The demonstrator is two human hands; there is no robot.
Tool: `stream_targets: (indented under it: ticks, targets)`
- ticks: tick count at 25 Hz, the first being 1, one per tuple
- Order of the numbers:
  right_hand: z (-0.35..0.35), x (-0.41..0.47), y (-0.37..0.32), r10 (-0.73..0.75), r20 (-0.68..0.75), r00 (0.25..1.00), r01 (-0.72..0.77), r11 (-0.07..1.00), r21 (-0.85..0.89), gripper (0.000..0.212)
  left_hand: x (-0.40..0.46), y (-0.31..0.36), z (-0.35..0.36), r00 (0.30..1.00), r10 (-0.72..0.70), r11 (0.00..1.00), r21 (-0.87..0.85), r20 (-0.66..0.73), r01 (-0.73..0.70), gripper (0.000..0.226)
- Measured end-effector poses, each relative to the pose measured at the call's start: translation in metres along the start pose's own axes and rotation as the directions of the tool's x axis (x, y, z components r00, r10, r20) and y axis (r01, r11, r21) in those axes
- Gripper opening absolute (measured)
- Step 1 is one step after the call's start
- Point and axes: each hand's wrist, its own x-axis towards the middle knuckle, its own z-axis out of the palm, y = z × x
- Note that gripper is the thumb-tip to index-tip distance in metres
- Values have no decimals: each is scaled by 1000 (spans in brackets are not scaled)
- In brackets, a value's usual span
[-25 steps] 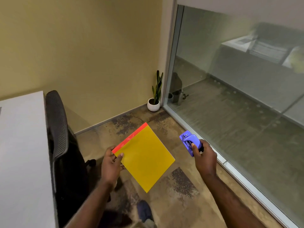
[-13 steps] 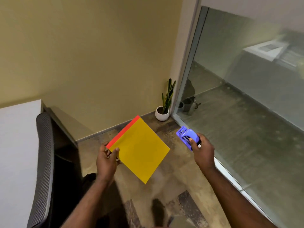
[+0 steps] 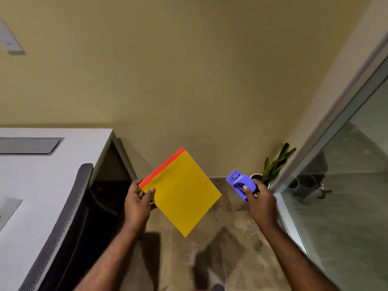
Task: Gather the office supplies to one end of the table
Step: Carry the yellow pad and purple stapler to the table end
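My left hand (image 3: 137, 203) pinches the corner of a yellow notepad (image 3: 182, 191) with a red top strip, holding it in the air above the floor, thumb on its face. My right hand (image 3: 261, 203) grips a small blue stapler (image 3: 241, 183), also held in the air to the right of the pad. The white table (image 3: 37, 185) lies at the left; none of the supplies on it are in view.
A black mesh office chair (image 3: 69, 219) stands pushed against the table's edge, between me and the table. A potted plant (image 3: 270, 169) sits in the corner by the yellow wall. A glass partition (image 3: 346, 185) runs along the right. Patterned carpet lies underfoot.
The view has swung left and up: the table has come further into view and the glass partition has slid to the right. Both hands still hold the notepad and stapler the same way.
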Motion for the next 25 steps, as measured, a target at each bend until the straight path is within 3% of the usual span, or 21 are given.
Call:
stream_targets:
  ticks: [5, 12, 20, 25]
  targets:
    - [61, 88, -18, -57, 152, 987, 38, 991, 126, 17, 51, 16, 2, 984, 11, 1000, -15, -179, -14, 27]
    - [198, 195, -75, -174, 244, 954, 147, 981, 125, 22, 166, 43, -41, 921, 101, 994, -10, -377, -112, 19]
    - [377, 256, -196, -311, 420, 853, 218, 942, 254, 18, 273, 79, -152, 773, 89, 988, -41, -629, -147, 22]
    - [474, 257, -256, -426, 561, 710, 260, 899, 353, 18, 282, 68, -222, 633, 37, 989, -60, -773, -132, 22]
